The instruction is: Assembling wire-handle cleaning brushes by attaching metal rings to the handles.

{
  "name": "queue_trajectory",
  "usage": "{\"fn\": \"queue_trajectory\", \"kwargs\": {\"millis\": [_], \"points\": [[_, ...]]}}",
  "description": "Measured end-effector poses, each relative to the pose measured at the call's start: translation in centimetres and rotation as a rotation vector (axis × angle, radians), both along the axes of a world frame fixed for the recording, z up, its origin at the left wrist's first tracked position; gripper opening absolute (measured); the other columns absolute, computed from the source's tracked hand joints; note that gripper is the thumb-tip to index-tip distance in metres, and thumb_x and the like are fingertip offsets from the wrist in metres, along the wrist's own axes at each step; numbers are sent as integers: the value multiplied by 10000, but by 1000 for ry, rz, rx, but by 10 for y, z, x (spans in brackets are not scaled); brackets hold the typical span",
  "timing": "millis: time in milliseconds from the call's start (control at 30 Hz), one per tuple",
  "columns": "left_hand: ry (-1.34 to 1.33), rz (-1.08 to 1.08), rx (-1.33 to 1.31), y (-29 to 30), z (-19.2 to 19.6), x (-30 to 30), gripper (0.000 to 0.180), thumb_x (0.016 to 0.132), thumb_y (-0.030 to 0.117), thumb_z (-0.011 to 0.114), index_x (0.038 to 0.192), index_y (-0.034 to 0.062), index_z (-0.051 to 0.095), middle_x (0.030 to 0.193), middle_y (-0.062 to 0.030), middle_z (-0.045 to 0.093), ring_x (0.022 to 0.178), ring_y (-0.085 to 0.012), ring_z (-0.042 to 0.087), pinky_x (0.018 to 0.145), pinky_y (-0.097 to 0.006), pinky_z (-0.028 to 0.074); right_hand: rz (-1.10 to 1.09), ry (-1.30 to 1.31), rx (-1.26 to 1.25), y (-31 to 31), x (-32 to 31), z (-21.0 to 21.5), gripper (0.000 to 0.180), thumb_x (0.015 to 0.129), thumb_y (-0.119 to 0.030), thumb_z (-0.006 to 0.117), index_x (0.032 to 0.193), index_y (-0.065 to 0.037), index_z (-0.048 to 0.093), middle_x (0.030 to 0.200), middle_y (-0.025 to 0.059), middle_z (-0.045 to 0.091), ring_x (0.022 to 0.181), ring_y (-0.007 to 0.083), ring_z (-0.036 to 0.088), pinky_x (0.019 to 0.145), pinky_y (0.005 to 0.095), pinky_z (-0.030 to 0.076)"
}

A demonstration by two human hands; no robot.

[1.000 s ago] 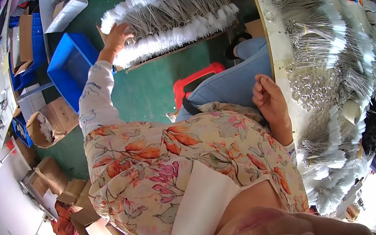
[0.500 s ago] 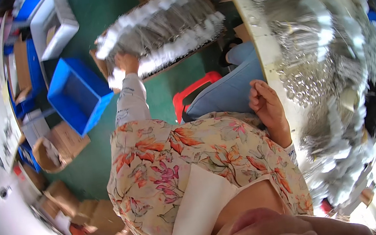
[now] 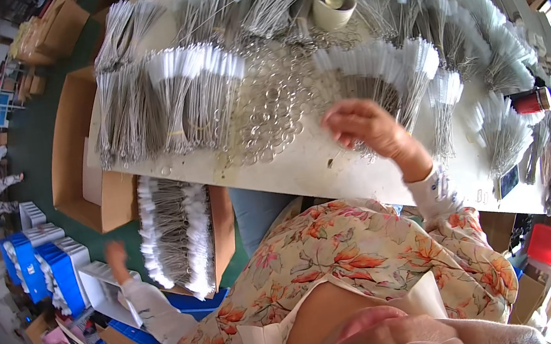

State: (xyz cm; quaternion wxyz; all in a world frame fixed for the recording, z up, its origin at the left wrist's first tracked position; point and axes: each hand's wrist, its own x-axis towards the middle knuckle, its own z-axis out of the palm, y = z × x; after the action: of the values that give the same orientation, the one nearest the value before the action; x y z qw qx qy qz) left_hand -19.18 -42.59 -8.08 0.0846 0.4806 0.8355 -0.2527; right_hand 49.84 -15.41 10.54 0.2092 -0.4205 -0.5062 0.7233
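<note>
At far left stand blue crates (image 3: 59, 273), with people working on the green floor beyond them. My left hand (image 3: 116, 252) hangs out low beside the table, blurred, touching nothing; I cannot tell whether its fingers are spread or curled. Just right of it, a cardboard box (image 3: 221, 228) holds a batch of wire brushes (image 3: 176, 234) with white tips, lying flat. Above, the white table (image 3: 330, 165) carries more brush bundles (image 3: 169, 102) fanned in rows, with loose metal rings (image 3: 275, 113) scattered mid-table and a white cup (image 3: 333, 6) behind. My right hand (image 3: 367, 128) rests over the table edge, fingers loosely curled, pinching nothing visible, touching the brush fan (image 3: 388, 73) beside it. A red cup (image 3: 532, 100) stands far right.
</note>
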Motion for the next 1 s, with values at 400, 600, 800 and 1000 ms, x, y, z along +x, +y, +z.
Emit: {"fn": "queue_trajectory", "kwargs": {"millis": [400,600,800,1000], "points": [[-489,-454,689,549,149,243,314,813,286,613,988,25,625,906,-143,659,878,-240,632,757,-322,471,-272,-388,626,153,161,51,203,878,-194,542,964,-38,639,732,-13,593,613,53,522,523,193,421],[-574,-291,558,576,100,270,237,787,261,617,828,32,661,737,-103,662,708,-217,638,647,-330,474,-272,-857,700,226,211,5,225,868,-237,555,847,-34,648,654,24,606,575,75,586,489,217,478],[-988,-173,1328,559,152,286,198,867,224,540,946,63,624,753,-52,649,651,-123,606,533,-249,457,-253,-1087,495,268,172,-33,308,717,-321,643,900,-77,683,709,94,659,601,184,641,596,304,534],[-962,-714,859,527,194,453,292,848,309,592,970,45,607,718,-58,631,627,-160,588,589,-315,472,-675,-976,1009,302,222,-64,252,766,-317,603,882,-105,678,758,104,658,694,287,635,663,371,509]]}}
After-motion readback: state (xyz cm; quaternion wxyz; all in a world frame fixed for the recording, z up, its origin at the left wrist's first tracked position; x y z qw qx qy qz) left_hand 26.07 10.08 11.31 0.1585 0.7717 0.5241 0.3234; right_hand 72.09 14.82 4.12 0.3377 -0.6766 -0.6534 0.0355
